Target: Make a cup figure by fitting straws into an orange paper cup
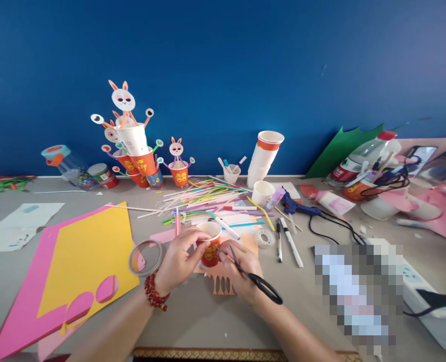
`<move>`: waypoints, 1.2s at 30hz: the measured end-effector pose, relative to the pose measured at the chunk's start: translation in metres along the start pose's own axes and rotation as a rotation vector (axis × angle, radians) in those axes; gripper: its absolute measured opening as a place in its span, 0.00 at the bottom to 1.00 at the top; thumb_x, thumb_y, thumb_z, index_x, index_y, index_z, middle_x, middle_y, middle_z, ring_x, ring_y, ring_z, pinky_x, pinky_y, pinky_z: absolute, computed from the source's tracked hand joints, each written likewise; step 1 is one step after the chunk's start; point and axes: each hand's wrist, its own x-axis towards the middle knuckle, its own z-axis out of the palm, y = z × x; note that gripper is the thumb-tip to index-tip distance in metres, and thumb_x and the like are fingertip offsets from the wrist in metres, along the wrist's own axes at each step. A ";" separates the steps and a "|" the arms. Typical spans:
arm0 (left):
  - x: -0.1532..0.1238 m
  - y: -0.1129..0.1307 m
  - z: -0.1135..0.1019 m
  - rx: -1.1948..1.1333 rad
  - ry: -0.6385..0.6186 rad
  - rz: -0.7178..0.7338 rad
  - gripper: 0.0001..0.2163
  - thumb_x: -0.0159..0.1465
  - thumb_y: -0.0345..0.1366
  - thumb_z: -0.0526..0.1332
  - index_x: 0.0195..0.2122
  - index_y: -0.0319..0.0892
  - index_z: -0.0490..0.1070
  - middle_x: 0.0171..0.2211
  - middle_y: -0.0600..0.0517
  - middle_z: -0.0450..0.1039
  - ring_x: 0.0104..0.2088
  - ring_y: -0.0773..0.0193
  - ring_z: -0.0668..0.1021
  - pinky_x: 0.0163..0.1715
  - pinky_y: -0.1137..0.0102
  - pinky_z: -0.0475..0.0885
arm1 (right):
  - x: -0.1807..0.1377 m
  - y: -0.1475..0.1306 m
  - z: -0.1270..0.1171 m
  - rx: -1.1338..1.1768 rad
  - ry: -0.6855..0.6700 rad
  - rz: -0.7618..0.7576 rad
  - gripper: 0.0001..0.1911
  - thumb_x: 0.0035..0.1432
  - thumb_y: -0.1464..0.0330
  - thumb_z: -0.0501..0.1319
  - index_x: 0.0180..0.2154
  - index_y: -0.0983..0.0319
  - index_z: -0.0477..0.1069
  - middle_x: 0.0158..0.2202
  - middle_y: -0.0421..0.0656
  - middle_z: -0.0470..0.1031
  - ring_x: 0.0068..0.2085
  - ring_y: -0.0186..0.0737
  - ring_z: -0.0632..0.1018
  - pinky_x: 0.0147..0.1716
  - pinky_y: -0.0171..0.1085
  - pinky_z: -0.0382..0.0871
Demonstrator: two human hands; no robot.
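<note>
A red paper cup (210,255) with gold lettering and a white inside stands upright near the table's front middle. My left hand (181,256) grips it by the rim and left side, a red bead bracelet on the wrist. In my right hand (241,269) is a pair of scissors (265,287) with black handles, one loop jutting out to the right. Their blades point up and left towards the cup's right wall; whether the tips pierce it I cannot tell. Under my hands lies orange paper (223,285) with cut-out slots.
Behind the cup lies a heap of coloured sticks (204,196). Rabbit-decorated cups (135,141) and a tall stack of paper cups (264,158) stand farther back. Left are yellow card (91,256) and grey tape (158,259); right are pens (291,244), a blue glue gun (300,207) and a power strip (426,296).
</note>
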 end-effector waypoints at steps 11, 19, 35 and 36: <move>0.000 0.003 -0.002 0.082 0.006 0.060 0.05 0.64 0.32 0.60 0.37 0.45 0.76 0.34 0.49 0.78 0.39 0.56 0.76 0.45 0.64 0.67 | 0.002 0.010 -0.002 -0.174 -0.036 -0.180 0.09 0.64 0.70 0.51 0.37 0.59 0.70 0.32 0.46 0.76 0.33 0.42 0.76 0.32 0.37 0.69; 0.002 0.008 -0.010 0.164 -0.052 0.040 0.06 0.65 0.33 0.59 0.36 0.45 0.76 0.33 0.50 0.77 0.38 0.57 0.76 0.44 0.65 0.66 | 0.010 0.006 -0.016 -0.182 -0.171 -0.268 0.11 0.65 0.73 0.51 0.41 0.59 0.71 0.37 0.47 0.78 0.40 0.42 0.78 0.39 0.38 0.71; 0.002 0.005 -0.012 0.162 -0.095 -0.054 0.07 0.66 0.36 0.58 0.35 0.43 0.75 0.33 0.51 0.76 0.35 0.62 0.76 0.38 0.71 0.68 | 0.011 0.003 -0.016 -0.218 -0.192 -0.266 0.11 0.65 0.73 0.49 0.41 0.60 0.70 0.36 0.47 0.78 0.39 0.43 0.78 0.39 0.39 0.71; 0.002 0.005 -0.012 0.165 -0.095 -0.054 0.07 0.67 0.36 0.58 0.35 0.43 0.75 0.33 0.51 0.76 0.35 0.62 0.76 0.38 0.71 0.68 | 0.011 0.004 -0.016 -0.221 -0.191 -0.268 0.11 0.65 0.73 0.49 0.41 0.60 0.70 0.36 0.47 0.78 0.39 0.43 0.78 0.39 0.38 0.71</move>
